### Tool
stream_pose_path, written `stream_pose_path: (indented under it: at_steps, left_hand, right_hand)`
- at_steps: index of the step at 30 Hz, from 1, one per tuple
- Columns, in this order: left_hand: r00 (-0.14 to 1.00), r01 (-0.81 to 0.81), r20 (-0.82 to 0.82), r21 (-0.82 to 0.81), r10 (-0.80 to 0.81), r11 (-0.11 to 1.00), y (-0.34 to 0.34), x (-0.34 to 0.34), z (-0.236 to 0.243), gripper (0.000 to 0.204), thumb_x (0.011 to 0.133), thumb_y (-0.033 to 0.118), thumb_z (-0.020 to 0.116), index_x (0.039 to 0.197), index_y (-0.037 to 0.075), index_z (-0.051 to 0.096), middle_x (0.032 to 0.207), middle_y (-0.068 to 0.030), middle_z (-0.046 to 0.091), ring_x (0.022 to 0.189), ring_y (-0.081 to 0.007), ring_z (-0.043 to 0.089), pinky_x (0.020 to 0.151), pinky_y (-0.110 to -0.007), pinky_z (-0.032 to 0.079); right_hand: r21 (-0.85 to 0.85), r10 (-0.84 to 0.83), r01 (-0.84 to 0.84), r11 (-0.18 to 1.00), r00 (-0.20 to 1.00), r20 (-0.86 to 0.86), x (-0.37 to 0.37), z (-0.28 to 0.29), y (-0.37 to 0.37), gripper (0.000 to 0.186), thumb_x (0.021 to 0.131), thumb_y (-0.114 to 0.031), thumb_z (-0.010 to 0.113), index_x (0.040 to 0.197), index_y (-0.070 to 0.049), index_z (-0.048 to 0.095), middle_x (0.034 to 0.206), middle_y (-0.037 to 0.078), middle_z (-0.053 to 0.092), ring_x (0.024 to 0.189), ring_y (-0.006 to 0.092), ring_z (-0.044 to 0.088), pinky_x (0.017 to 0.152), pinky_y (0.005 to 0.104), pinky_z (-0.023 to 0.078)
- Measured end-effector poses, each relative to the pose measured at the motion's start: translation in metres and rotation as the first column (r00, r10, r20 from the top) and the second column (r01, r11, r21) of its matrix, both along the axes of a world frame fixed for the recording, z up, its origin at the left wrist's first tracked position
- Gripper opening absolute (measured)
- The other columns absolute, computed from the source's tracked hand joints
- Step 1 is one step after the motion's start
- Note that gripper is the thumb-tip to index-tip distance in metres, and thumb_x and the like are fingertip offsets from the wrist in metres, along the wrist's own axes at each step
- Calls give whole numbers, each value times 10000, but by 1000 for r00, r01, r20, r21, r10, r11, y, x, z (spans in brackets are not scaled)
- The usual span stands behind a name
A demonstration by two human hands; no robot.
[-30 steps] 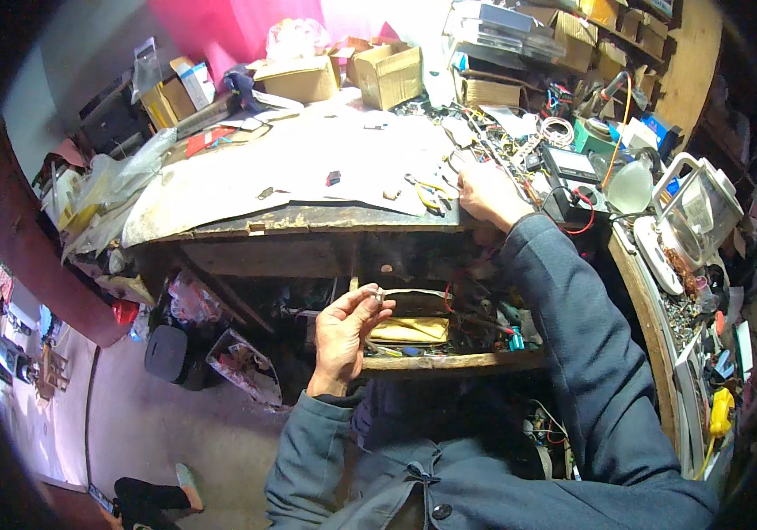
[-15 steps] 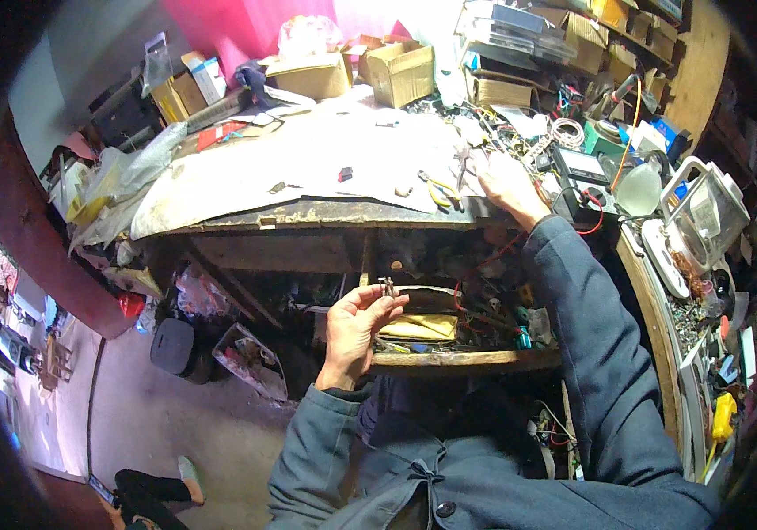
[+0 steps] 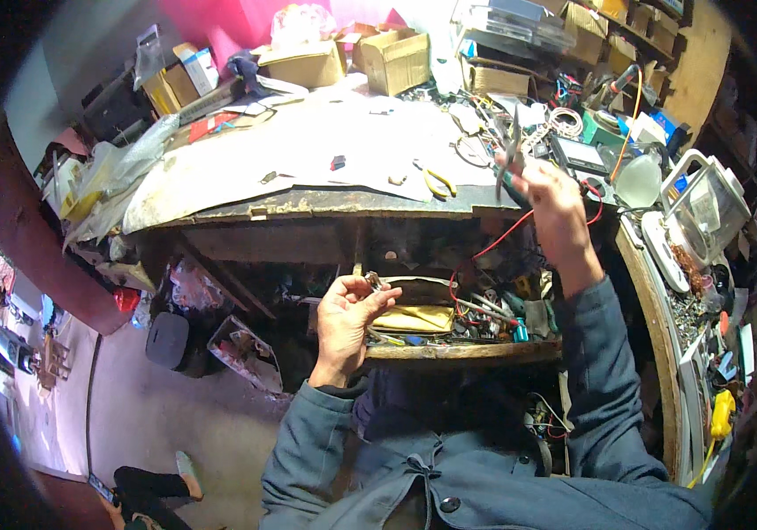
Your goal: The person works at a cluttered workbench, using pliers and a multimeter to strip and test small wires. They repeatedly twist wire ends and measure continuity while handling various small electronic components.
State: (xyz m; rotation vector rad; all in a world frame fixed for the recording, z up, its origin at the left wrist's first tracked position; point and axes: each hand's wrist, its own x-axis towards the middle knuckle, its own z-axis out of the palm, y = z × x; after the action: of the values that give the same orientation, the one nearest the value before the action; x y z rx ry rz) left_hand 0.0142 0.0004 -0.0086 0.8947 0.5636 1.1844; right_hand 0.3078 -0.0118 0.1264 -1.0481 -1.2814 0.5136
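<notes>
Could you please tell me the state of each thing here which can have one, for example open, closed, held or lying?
Left hand, pinching a small metal piece
Right hand, closed around a metal tool
Metal tool, held; open or shut unclear
Yellow-handled pliers, lying on the bench, handles seemingly parted
Drawer, pulled open, things inside
Cardboard box, open at top

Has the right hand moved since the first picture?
Yes: the right hand, holding a metal tool, has moved rightward, away from the yellow-handled pliers.
</notes>
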Motion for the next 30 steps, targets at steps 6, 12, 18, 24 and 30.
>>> stream_pose_path:
  at_steps: [6,12,18,24,30]
  left_hand:
    - [999,-47,17,81,45,996,-7,-3,-3,372,908,-71,703,1262,12,623,1088,-125,714,1013,-268,733,847,-337,631]
    - [999,-33,-7,110,34,993,-7,-1,-4,264,902,-62,718,1149,5,653,1078,-107,721,1005,-249,731,868,-348,624]
    - [999,-32,-4,159,33,987,-7,-1,-7,263,910,-52,712,1152,-19,613,1087,-154,716,1045,-299,724,923,-391,602]
    - [997,-10,-75,245,29,969,-10,0,-10,315,913,-70,684,1223,-26,649,1137,-156,716,1051,-302,726,937,-391,599]
    - [980,-17,-186,258,67,966,-16,0,-7,433,894,-148,639,1302,-4,664,1145,-136,719,1058,-262,721,932,-337,590]
  right_hand:
    - [-430,311,-276,860,950,12,-44,-49,-67,152,959,-170,643,909,-49,565,765,-20,502,688,98,509,615,283,425]
    - [-226,185,-36,973,707,683,-77,-62,-94,155,788,-141,668,846,-50,557,824,131,526,726,342,575,638,447,470]
    - [-179,151,-8,984,577,803,-89,-60,-94,244,764,-231,706,948,-81,649,857,130,545,782,328,591,652,460,498]
    - [-160,142,-9,987,514,846,-91,-57,-90,223,742,-211,717,872,-68,606,846,133,538,785,333,581,651,455,492]
    - [38,-62,75,996,353,934,-101,-61,-88,210,713,-170,722,816,-68,570,830,111,529,792,293,548,656,399,442]
